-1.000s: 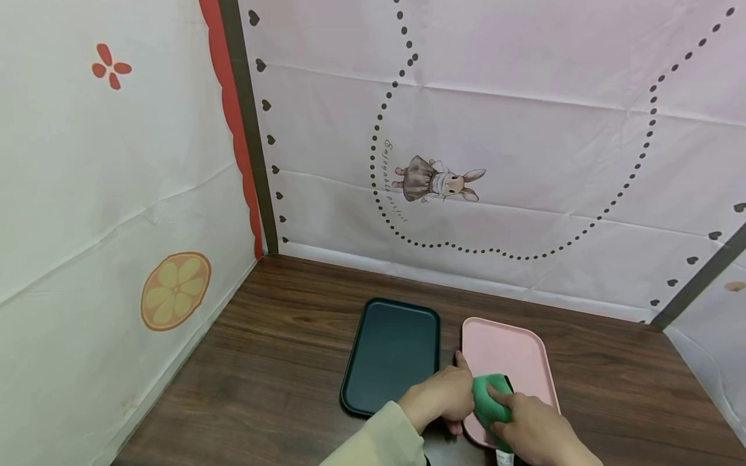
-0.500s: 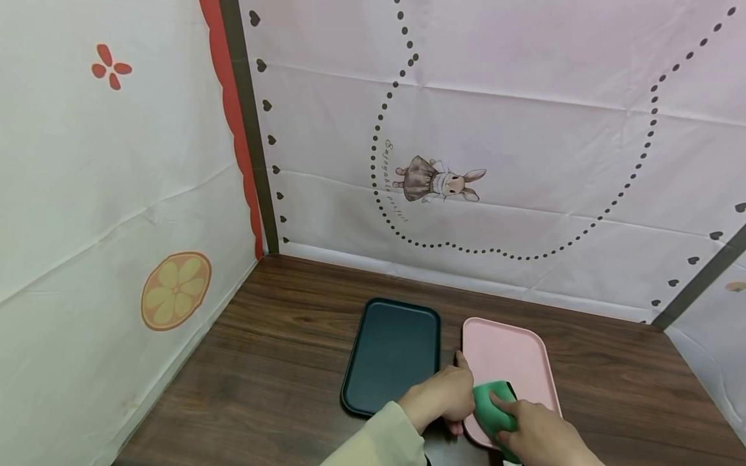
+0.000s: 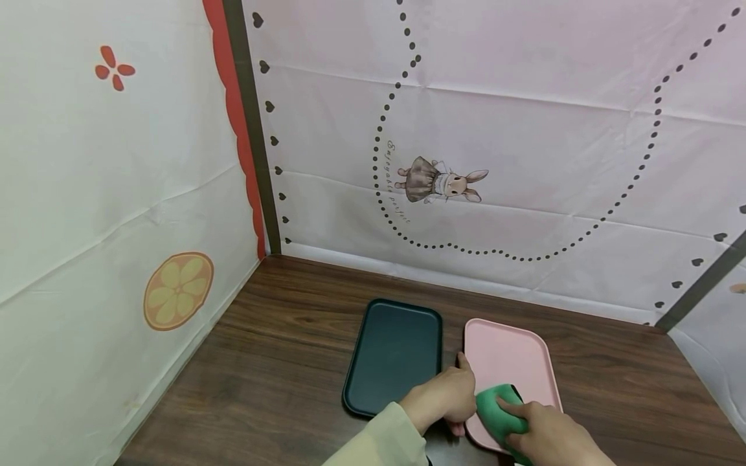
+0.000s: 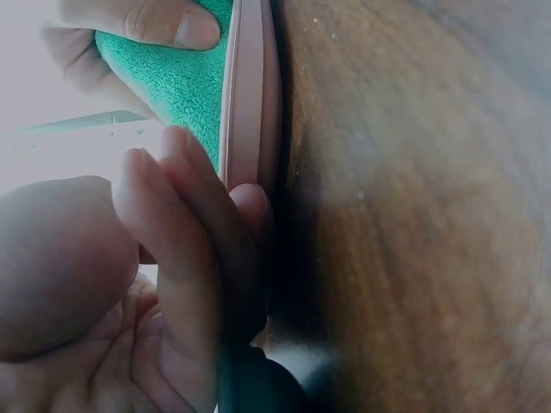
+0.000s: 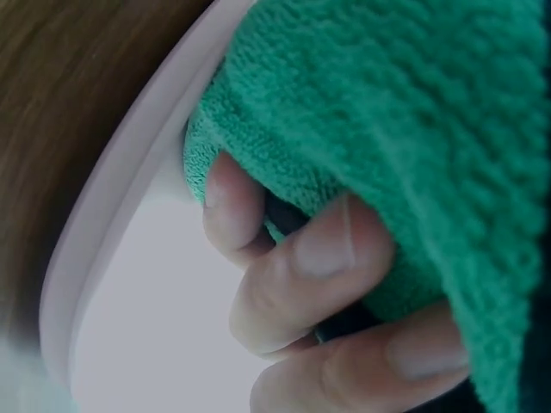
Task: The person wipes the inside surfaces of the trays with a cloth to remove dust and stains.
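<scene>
A pink tray (image 3: 507,353) lies on the wooden table. My right hand (image 3: 550,430) grips a bunched green terry cloth (image 3: 500,414) over the tray's near part. In the right wrist view its curled fingers (image 5: 314,275) press into the folds of the cloth, close to the tray's rim. My left hand (image 3: 449,398) rests at the tray's left edge, its index finger extended along that side. In the left wrist view a fingertip of this hand (image 4: 185,232) is right at the tray's side wall, and no object shows in its palm.
A dark teal tray (image 3: 396,356) lies just left of the pink one, partly behind my left hand. The brown wooden table (image 3: 280,362) ends at a white printed sheet (image 3: 524,162) at the back and another sheet (image 3: 192,213) on the left.
My right hand has slid the green cloth a little toward me and to the right on the pink tray. The left hand keeps its place at the tray's edge.
</scene>
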Demonstrator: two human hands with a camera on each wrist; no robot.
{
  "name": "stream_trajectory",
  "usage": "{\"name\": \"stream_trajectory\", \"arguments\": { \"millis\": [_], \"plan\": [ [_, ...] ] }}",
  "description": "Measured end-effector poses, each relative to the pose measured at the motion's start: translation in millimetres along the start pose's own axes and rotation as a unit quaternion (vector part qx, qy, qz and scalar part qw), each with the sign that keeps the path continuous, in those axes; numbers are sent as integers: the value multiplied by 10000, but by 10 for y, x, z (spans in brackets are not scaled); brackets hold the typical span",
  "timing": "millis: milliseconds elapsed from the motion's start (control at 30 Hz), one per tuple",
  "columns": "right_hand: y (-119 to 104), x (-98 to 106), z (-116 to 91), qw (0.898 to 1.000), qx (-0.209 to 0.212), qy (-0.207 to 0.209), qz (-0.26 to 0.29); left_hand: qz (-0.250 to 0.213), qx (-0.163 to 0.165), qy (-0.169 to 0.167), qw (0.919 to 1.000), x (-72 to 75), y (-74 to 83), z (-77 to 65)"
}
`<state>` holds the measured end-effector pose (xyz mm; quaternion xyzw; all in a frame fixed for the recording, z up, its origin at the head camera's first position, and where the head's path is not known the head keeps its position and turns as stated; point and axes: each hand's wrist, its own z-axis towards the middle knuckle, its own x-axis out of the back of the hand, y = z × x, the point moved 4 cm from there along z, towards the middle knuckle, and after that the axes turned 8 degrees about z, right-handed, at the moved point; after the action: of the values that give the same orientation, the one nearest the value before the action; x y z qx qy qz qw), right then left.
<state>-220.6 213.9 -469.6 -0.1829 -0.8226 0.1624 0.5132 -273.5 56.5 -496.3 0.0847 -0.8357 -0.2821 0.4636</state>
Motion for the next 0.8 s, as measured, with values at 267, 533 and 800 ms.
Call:
{"name": "stream_trajectory", "arguments": {
  "millis": [267,533,800],
  "plan": [
    [80,56,-25,9998,-5,81,-193,129,16,66,9999,-5,4,1],
    [171,89,-24,9999,-69,43,-130,124,-1,95,9999,5,15,-30],
    [288,118,-10,9997,-180,-67,-166,164,107,99,9998,1,17,-24]
  ]
}}
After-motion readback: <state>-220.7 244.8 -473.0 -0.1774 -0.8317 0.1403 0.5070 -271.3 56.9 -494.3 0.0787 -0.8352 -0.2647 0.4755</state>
